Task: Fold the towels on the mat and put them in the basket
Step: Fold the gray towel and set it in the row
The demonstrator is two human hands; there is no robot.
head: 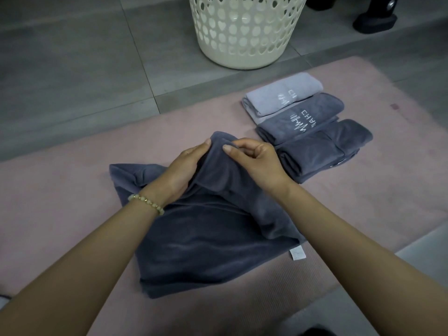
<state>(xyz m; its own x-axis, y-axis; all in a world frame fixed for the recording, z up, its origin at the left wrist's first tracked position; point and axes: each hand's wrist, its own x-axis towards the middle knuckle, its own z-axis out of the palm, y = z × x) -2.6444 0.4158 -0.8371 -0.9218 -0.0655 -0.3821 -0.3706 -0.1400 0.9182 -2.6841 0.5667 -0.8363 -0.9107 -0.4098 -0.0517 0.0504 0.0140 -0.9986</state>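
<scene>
Both the left hand (185, 167) and right hand (257, 161) pinch the dark towel's (206, 251) raised far edge, apparently to fold it over on the mat (60, 202), beside three folded towels (308, 124).

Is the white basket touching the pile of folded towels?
Apart. The head view shows bare grey floor and pink mat between the basket and the nearest folded towel.

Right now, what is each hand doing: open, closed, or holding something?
Left hand: grips the raised fold of the dark grey towel.
Right hand: pinches the same raised fold.
</scene>
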